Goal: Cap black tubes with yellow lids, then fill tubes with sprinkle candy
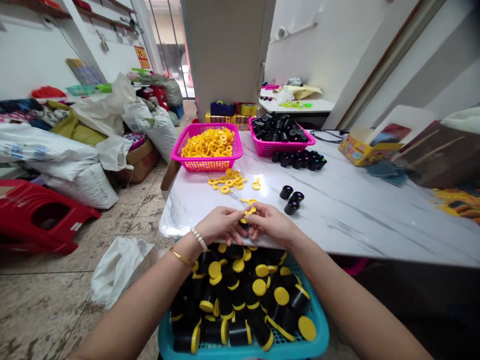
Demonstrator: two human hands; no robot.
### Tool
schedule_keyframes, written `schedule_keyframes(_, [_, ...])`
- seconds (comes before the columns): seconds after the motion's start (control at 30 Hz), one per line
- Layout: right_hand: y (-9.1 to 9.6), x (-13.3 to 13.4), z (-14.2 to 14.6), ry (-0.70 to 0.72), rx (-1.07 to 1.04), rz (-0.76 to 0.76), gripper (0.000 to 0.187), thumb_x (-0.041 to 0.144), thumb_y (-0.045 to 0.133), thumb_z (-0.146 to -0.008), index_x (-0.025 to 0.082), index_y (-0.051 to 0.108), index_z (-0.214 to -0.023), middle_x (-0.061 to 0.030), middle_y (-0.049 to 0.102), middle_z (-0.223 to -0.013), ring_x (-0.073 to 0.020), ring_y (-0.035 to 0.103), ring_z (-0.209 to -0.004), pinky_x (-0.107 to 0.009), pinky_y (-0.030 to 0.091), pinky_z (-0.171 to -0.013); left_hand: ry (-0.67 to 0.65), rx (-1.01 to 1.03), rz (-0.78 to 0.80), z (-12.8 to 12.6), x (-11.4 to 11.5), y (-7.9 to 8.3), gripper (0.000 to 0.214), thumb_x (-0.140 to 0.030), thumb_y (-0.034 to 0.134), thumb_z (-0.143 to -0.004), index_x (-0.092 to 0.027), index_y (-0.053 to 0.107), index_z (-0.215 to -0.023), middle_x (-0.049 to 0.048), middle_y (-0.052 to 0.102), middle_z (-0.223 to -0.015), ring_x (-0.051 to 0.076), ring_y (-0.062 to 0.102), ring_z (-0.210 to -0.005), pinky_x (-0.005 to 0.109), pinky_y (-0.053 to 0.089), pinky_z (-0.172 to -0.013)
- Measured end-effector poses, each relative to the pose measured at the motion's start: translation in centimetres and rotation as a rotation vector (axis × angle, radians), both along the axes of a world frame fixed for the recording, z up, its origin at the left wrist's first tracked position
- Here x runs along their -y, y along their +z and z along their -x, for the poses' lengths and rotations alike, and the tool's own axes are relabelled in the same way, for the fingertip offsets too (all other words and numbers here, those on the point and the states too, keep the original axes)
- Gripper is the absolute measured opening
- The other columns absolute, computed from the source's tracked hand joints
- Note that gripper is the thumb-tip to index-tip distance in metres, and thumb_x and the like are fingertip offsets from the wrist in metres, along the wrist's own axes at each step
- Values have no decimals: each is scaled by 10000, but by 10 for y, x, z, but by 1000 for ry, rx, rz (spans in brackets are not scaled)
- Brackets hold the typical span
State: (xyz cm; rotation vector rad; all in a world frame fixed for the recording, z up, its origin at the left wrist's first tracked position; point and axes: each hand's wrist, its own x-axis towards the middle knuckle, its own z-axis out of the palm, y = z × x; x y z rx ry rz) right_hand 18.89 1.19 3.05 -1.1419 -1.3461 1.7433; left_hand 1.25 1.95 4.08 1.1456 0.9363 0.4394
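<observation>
Yellow lids (210, 142) in pink basket (206, 165), not used yet | my left hand (219, 223) and right hand (273, 222) pinch one lid (250, 211) with black pot (243, 225) by edge of table (356, 205) | lidded pots (259, 287) in blue basket (321, 332) look done | bare pots (291, 206) not yet

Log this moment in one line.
left hand: holding yellow-topped black piece | right hand: on same piece | below: teal basket, capped pieces | ahead: pink basket, yellow rings
</observation>
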Motion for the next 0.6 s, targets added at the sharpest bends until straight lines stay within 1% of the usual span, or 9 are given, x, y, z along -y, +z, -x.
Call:
schedule_keyframes(0.07, [0,-2,1,1,-20,24,279,328,719,-737,171,515,-844,15,646,-534,-111,616,-454,-201,526,-468,19,1,21,-1,0,-1,433,-514,586,-826,-83,629,-809,97,695,-662,132,644,-494,177,463,-410])
schedule_keyframes(0.13, [0,-4,2,-13,-32,32,277,282,737,-708,172,505,-814,11,651,-535,-118,627,-462,-206,530,-466,67,-20,36,-3,-2,-2,377,-426,566,-866,-70,630,-761,101,688,-613,129,645,-495,200,517,-488])
schedule_keyframes(0.23, [-3,-3,3,-35,-27,-4,288,283,733,-707,182,488,-821,31,634,-516,-119,614,-443,-203,515,-430,137,-38,91,-6,-2,-2,292,-339,551,-889,-72,627,-799,106,691,-602,152,668,-527,229,552,-541])
schedule_keyframes(0.33, [-7,0,2,-58,-34,-61,335,352,743,-701,188,486,-841,56,607,-504,-102,566,-398,-188,476,-378,157,-34,133,-5,-1,-1,291,-349,530,-903,-73,615,-866,129,698,-622,184,695,-576,255,572,-566])
schedule_keyframes(0.43, [-10,-1,1,-81,-35,-100,381,398,767,-673,176,512,-850,69,579,-494,-69,491,-354,-155,398,-327,151,-40,122,-5,-3,0,373,-429,483,-922,-73,590,-891,158,691,-611,213,699,-566,288,580,-564])
schedule_keyframes(0.5, [-11,-3,1,-86,-35,-98,394,404,783,-654,164,536,-848,74,557,-484,-58,464,-355,-146,370,-320,145,-40,112,-5,-4,0,375,-455,470,-926,-92,566,-941,150,691,-607,217,699,-558,289,578,-548])
schedule_keyframes(0.6, [-11,-3,3,-100,-45,-97,377,370,799,-634,159,555,-830,80,543,-489,-53,457,-369,-145,364,-325,140,-47,103,-5,-5,-1,312,-417,486,-932,-118,531,-1009,118,687,-588,204,697,-551,263,570,-540])
